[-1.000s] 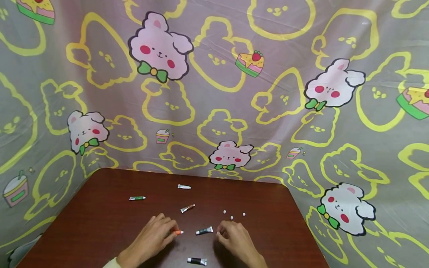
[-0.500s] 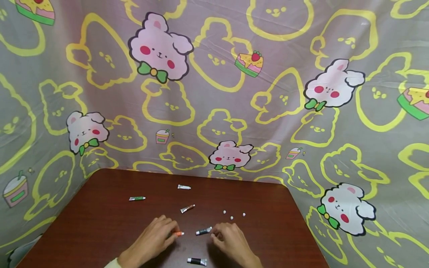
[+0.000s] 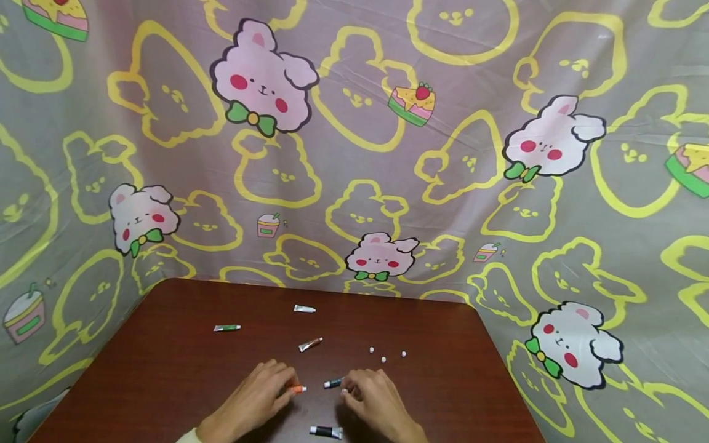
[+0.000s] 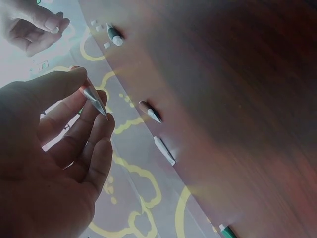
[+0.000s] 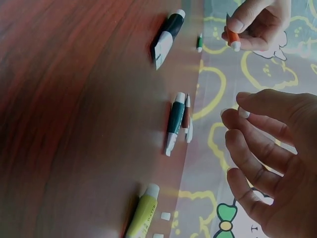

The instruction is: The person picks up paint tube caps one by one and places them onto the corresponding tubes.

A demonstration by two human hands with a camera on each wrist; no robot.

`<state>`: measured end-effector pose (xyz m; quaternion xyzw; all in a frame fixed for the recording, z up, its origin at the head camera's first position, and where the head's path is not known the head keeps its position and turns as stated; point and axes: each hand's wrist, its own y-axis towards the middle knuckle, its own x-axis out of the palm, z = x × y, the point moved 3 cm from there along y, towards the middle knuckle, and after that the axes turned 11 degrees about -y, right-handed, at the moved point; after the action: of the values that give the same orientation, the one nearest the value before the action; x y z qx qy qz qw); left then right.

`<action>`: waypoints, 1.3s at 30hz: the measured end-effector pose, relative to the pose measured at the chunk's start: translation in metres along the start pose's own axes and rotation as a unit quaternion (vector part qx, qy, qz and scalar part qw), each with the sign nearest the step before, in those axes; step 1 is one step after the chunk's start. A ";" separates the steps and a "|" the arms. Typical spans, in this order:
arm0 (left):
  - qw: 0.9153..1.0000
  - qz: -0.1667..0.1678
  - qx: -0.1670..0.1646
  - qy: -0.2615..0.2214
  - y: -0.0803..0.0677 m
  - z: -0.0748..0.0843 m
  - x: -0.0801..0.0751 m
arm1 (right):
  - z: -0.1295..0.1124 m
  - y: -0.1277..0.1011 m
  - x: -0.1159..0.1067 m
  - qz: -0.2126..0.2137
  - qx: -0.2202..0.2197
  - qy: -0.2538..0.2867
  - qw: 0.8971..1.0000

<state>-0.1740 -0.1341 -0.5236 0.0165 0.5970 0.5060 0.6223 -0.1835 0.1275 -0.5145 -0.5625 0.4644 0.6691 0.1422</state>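
My left hand pinches a small orange paint tube between thumb and fingers, its white end pointing right. The left wrist view shows the tube's silver tail tapering past the fingertips. Opposite it, my right hand holds a tiny white cap between thumb and forefinger. Between the hands lies a dark green paint tube, its tail overlapped by the right fingers in the head view. Nearer the body is a black paint tube.
Farther back on the brown table lie a brown tube, a white tube and a green tube. Three white caps sit beyond the right hand. A yellow tube shows in the right wrist view. A patterned curtain surrounds the table.
My right hand has moved left toward the left hand, now overlapping the dark green tube's tail. The left hand with the orange tube has shifted slightly right and nearer the body.
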 end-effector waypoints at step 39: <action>0.999 -0.032 0.010 -0.020 0.004 0.015 0.012 | -0.014 0.002 0.007 0.003 -0.050 0.045 0.998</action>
<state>-0.1674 -0.1158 -0.5254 0.0133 0.5898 0.4796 0.6496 -0.1791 0.1133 -0.5190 -0.5970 0.4378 0.6660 0.0911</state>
